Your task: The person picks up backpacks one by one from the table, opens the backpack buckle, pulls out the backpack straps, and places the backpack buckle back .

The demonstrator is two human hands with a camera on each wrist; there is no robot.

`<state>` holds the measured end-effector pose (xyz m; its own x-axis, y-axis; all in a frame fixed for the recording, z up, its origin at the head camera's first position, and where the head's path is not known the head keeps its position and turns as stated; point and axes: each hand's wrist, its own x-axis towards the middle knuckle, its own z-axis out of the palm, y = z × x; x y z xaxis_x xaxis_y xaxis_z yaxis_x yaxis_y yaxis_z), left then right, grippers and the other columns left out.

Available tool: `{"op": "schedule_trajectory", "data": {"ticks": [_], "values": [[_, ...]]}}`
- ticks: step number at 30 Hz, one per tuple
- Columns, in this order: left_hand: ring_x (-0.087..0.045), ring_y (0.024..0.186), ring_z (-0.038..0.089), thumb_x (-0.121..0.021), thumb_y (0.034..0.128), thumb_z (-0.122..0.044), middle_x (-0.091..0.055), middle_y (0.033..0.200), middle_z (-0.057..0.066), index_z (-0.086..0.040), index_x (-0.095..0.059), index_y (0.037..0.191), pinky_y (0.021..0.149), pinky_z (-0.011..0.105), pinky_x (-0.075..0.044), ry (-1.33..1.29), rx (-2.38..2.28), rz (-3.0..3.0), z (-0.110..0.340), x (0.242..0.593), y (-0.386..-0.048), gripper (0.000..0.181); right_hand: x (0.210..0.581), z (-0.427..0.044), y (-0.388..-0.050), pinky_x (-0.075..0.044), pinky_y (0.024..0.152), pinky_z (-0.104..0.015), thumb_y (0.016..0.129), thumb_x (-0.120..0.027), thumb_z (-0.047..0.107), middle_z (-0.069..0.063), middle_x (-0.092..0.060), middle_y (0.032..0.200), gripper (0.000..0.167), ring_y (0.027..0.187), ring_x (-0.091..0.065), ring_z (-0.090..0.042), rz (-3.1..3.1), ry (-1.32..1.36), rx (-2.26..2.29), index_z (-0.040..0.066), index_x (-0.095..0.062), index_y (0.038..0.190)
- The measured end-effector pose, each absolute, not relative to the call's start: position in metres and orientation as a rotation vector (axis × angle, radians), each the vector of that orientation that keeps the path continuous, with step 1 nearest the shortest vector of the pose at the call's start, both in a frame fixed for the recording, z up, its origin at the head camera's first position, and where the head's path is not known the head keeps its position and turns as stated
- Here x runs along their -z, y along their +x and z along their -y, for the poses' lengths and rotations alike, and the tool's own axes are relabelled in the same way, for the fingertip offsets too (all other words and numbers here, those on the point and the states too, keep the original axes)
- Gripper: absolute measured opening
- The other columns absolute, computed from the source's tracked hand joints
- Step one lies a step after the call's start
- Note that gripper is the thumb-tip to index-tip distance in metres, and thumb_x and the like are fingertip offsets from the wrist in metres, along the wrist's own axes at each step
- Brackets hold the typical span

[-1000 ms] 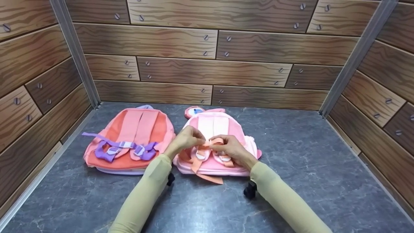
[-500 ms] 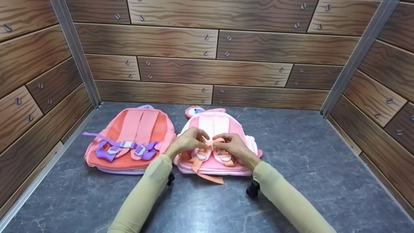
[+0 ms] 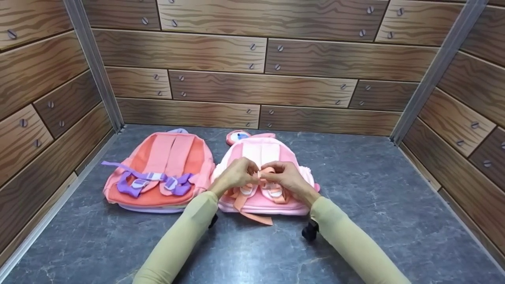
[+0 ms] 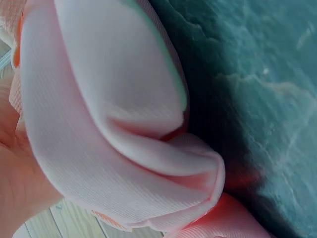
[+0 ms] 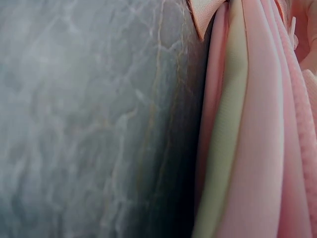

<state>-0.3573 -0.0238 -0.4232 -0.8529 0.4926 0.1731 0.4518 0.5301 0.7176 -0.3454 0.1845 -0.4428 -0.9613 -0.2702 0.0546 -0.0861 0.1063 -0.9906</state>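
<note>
A light pink backpack (image 3: 286, 154) lies on its front in the head view, straps up. My left hand (image 3: 238, 172) comes over its left side and pinches the end of an orange strap. From the other side my right hand (image 3: 290, 178) pinches an orange strap (image 3: 268, 170) that loops above its fingers. The fingertips meet over the middle of the bag, at a small pale buckle (image 3: 259, 174) mostly hidden by them. Pale fabric of the backpack (image 4: 114, 89) fills much of the left wrist view. Its layered side (image 5: 262, 124) shows in the right wrist view.
To the left lies a coral backpack (image 3: 158, 157) with purple straps (image 3: 179, 185) joined by a white clip (image 3: 154, 176). A red plush piece with an eye (image 3: 238, 136) sticks out behind the pink bag. Wood-patterned walls (image 3: 260, 86) enclose the dark marbled tabletop (image 3: 367, 197).
The left hand has shifted right, and the gap between the two hands' fingertips has closed. The right hand has moved slightly right. Both backpacks stay in place.
</note>
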Motion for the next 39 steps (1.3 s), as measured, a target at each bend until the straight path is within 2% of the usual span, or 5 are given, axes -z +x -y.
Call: {"op": "schedule_trajectory", "data": {"ticks": [6,17,26,32,39], "values": [[-0.056,0.068,0.009,-0.088,0.0867,-0.01,-0.067,0.078,-0.001,-0.001,-0.079,0.097,0.058,0.02,-0.045,0.793,-1.259,-2.713,0.025,0.424,-0.357,0.016,0.439,-0.19,-0.347,-0.056,0.082,-0.025,0.094,-0.078,0.002,-0.002,-0.074,0.102,0.033,0.091,-0.066,-0.013,-2.268,-0.39,1.942,-0.01,-0.069,0.123],[-0.056,0.065,0.008,-0.088,0.0857,-0.01,-0.07,0.078,0.0,-0.001,-0.079,0.098,0.057,0.02,-0.045,0.788,-1.24,-2.708,0.026,0.423,-0.358,0.018,0.429,-0.192,-0.347,-0.055,0.084,-0.027,0.094,-0.079,0.007,-0.01,-0.076,0.105,0.023,0.096,-0.069,-0.019,-2.657,-0.684,1.483,-0.004,-0.076,0.113],[-0.057,0.068,0.008,-0.089,0.0853,-0.012,-0.071,0.078,-0.001,-0.003,-0.081,0.096,0.06,0.02,-0.045,0.791,-1.228,-2.721,0.025,0.423,-0.358,0.016,0.435,-0.195,-0.351,-0.055,0.072,-0.02,0.093,-0.081,0.007,-0.015,-0.078,0.1,0.02,0.082,-0.068,-0.011,-2.629,-0.716,1.56,-0.006,-0.078,0.108],[-0.057,0.067,0.008,-0.089,0.0846,-0.011,-0.072,0.079,0.001,-0.002,-0.081,0.097,0.059,0.02,-0.046,0.78,-1.235,-2.715,0.026,0.423,-0.357,0.017,0.436,-0.196,-0.352,-0.052,0.07,-0.02,0.092,-0.084,0.011,-0.011,-0.078,0.097,0.022,0.08,-0.065,-0.01,-2.624,-0.741,1.577,-0.005,-0.079,0.106],[-0.055,0.065,0.008,-0.089,0.0853,-0.012,-0.07,0.077,-0.001,-0.004,-0.081,0.096,0.057,0.021,-0.044,0.771,-1.234,-2.698,0.025,0.422,-0.358,0.015,0.435,-0.199,-0.351,-0.054,0.073,-0.021,0.09,-0.086,0.014,-0.009,-0.079,0.097,0.021,0.083,-0.067,-0.012,-2.647,-0.69,1.568,-0.001,-0.082,0.104]]}}
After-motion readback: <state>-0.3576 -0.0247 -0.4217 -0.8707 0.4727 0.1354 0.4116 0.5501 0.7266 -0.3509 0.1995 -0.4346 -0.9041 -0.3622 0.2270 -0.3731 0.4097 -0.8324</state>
